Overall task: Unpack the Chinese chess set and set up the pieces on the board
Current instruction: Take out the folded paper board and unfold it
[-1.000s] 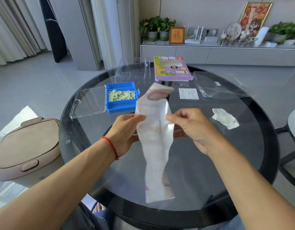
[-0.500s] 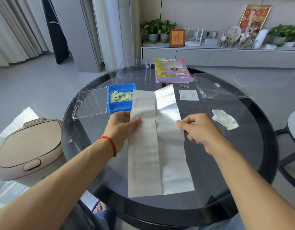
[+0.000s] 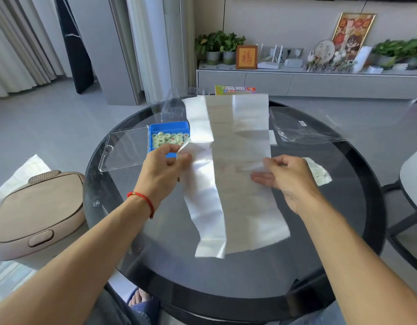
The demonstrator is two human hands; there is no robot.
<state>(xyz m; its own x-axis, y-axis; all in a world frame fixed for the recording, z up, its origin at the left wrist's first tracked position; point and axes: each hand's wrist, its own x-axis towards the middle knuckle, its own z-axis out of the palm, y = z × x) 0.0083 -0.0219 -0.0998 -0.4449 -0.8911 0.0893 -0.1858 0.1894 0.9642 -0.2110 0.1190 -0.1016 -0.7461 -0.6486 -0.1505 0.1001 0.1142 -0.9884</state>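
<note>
Paper board [image 3: 240,174] half unfolded, held above glass table [image 3: 343,231]. Left hand [image 3: 164,171] pinches left flap, right hand [image 3: 285,177] pinches right edge. Likely thin, light, floppy, tears easily; hold by edges.

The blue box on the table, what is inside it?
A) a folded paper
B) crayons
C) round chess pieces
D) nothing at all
C: the open blue box, behind the left hand, holds a pile of pale round chess pieces with marks on their tops.
</note>
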